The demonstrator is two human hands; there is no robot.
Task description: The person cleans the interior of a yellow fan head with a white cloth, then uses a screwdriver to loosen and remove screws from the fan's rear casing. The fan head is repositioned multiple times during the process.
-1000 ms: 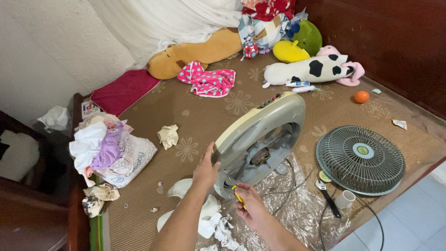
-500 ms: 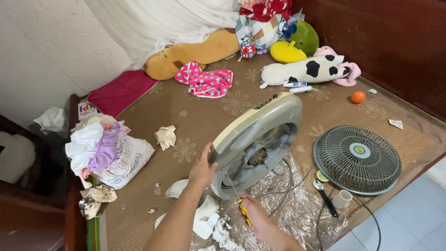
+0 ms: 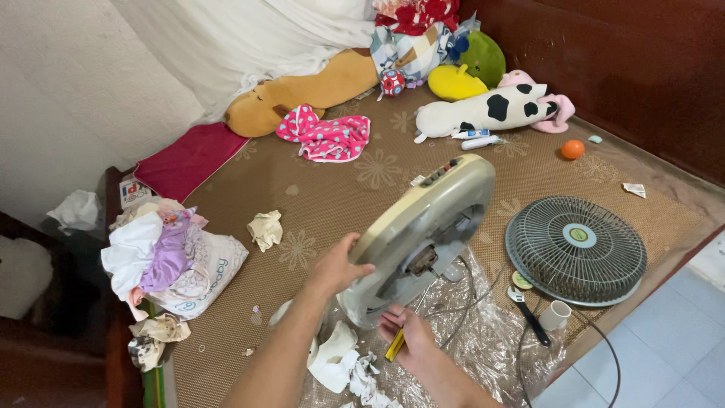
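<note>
- The left hand [image 3: 337, 266] grips the rim of the fan housing [image 3: 423, 227], fingers curled over its edge, and props it up on its side over the plastic sheet [image 3: 483, 340].
- Since a second ago the housing has been tipped a little more upright and turned, so its open side with the motor [image 3: 423, 259] faces the person more squarely.
- The right hand [image 3: 404, 336] is closed round a yellow screwdriver [image 3: 394, 345], just under the housing's lower edge. It has crept in closer to the motor than before.
- Judging by that, the tool is being lined up on something inside the housing; the tip itself I cannot make out.
- The loose grille [image 3: 575, 249] lies flat on the mat [image 3: 332, 189] to the right, unmoved, with a wrench [image 3: 529, 313] and a small white cup [image 3: 557, 315] beside it.
- Crumpled tissues [image 3: 343, 366] sit near the left forearm.
</note>
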